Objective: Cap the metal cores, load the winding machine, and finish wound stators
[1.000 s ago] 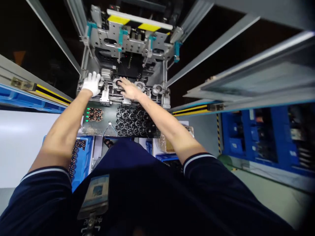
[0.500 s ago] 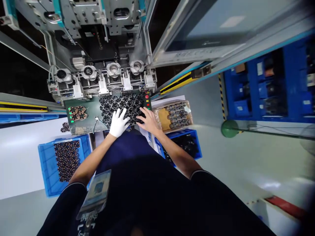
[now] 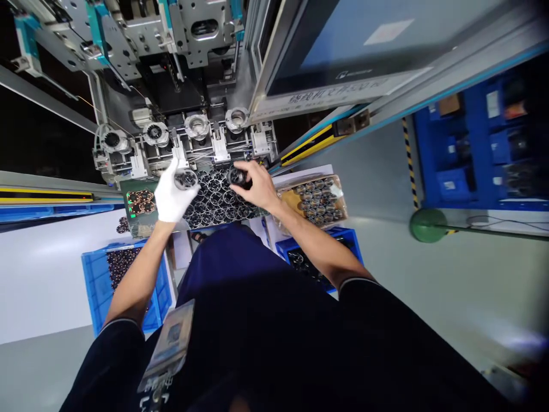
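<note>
My left hand point(image 3: 172, 194), in a white glove, grips a round black and silver ring part point(image 3: 186, 179) between thumb and fingers. Bare, my right hand point(image 3: 256, 186) holds another dark ring part point(image 3: 237, 177) by its sides. Both hands are over the front bench, just below the machine's row of round fixtures point(image 3: 198, 126). Many similar ring parts point(image 3: 214, 197) lie packed together between and below the hands. Several copper-wound rings point(image 3: 141, 202) lie on the green bench top left of my gloved hand.
A blue crate point(image 3: 95, 286) of copper-wound parts stands lower left. A cardboard box point(image 3: 291, 201) of ring parts and a blue bin point(image 3: 354, 243) stand right of the bench. The machine's door frame point(image 3: 317, 97) slants overhead at the right.
Both hands have moved up from the packed parts toward the machine and farther apart. Each has closed on a ring part. The view has shifted slightly.
</note>
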A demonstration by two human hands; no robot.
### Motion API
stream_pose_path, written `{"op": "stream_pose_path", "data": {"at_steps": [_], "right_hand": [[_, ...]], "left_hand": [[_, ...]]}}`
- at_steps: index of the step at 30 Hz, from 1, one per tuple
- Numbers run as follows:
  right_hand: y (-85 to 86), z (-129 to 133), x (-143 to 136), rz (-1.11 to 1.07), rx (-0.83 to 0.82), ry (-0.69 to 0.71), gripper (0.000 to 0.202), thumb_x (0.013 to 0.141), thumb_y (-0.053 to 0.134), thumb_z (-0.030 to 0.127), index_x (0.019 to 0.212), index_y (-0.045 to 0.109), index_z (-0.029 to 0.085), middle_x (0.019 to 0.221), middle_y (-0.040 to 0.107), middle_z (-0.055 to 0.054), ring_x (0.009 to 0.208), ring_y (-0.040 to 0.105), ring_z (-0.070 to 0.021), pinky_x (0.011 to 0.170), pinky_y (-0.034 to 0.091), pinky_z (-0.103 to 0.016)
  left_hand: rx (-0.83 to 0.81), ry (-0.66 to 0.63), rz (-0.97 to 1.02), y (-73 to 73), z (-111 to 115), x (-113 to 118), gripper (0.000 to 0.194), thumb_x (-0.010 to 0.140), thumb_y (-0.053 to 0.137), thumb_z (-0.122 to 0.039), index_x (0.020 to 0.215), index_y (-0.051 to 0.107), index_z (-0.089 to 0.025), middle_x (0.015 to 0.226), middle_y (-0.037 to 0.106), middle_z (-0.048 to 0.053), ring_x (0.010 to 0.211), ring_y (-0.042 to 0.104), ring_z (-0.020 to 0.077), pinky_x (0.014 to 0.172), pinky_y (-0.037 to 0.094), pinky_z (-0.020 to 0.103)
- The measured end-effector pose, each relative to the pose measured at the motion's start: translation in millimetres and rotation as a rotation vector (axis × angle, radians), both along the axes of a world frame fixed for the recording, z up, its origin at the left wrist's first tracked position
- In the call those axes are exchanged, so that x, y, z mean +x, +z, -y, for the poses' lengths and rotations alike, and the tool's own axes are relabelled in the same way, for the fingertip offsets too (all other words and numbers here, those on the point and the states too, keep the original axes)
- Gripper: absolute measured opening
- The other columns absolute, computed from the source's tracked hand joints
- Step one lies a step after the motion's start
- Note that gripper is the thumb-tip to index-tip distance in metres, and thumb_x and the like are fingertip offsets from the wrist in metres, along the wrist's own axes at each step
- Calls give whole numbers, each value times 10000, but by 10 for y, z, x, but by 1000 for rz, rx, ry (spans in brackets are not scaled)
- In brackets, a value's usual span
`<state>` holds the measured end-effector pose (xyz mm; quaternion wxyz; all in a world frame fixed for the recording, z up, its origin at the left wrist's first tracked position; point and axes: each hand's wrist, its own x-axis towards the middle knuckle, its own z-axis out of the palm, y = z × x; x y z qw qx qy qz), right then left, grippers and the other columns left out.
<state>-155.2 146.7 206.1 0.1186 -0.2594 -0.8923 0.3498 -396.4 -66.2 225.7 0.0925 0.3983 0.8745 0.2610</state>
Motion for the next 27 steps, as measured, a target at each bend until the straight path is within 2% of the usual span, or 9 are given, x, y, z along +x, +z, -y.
{"op": "stream_pose_path", "data": {"at_steps": [3,5,8,12,15,17,21,23,27], "right_hand": [[43,-335,-557,30,-1,-68,642,1061,772,410,1661,696,196,1554,750,-116,1128,774,-293,1226,621,-520],[23,-467,-832,100,9,-66,602,1064,754,358,1630,706,159,1565,735,-137,1208,766,-308,1242,613,-510],[-31,-531,-1028,161,31,-53,580,1059,757,315,1614,716,155,1573,734,-147,1283,765,-337,1305,583,-556],[-101,-513,-1068,103,24,-82,592,1041,767,310,1605,718,137,1581,733,-157,1249,787,-319,1311,599,-565],[-167,-520,-1089,65,-53,-129,621,1012,769,298,1588,687,82,1530,765,-197,1326,780,-316,1271,645,-511],[-212,-545,-1098,30,-161,-197,689,1017,743,281,1650,591,56,1494,788,-215,1289,799,-287,1201,691,-471],[-242,-625,-1044,-86,-215,-220,762,1059,651,261,1775,416,147,1521,800,-159,1307,809,-252,1149,724,-457],[-215,-658,-1004,-122,-163,-148,703,1074,635,293,1750,459,213,1565,787,-124,1336,805,-260,1132,734,-469],[-167,-654,-994,-199,-104,-99,666,1038,701,353,1663,548,181,1584,757,-142,1324,798,-278,1106,738,-468]], "left_hand": [[-14,71,-45,-53,-402,-487,847,1031,856,-537,1731,633,-115,1652,752,176,1545,710,333,1375,561,556],[-95,97,-39,-144,-585,-688,744,1039,826,-509,1657,698,-115,1659,748,196,1561,703,332,1388,550,546],[-153,27,-27,-266,-682,-823,711,1020,830,-511,1619,730,-142,1650,765,180,1551,714,311,1379,553,501],[-113,-8,-39,-330,-630,-843,710,1027,826,-510,1606,717,-113,1642,771,173,1552,711,289,1369,546,477],[-72,34,-14,-347,-580,-787,644,977,865,-460,1540,714,-186,1603,781,179,1513,740,342,1360,600,536],[7,72,8,-354,-553,-746,634,990,844,-432,1559,658,-223,1619,760,180,1501,739,329,1329,626,538],[137,49,49,-322,-505,-784,577,1123,684,-510,1617,634,-216,1737,683,171,1714,561,299,1366,529,556],[166,-22,75,-278,-489,-866,581,1132,649,-507,1639,636,-224,1784,653,147,1775,498,293,1423,473,567],[169,3,102,-192,-494,-1007,680,1027,722,-404,1671,592,-233,1738,686,132,1601,663,250,1355,592,498]]}}
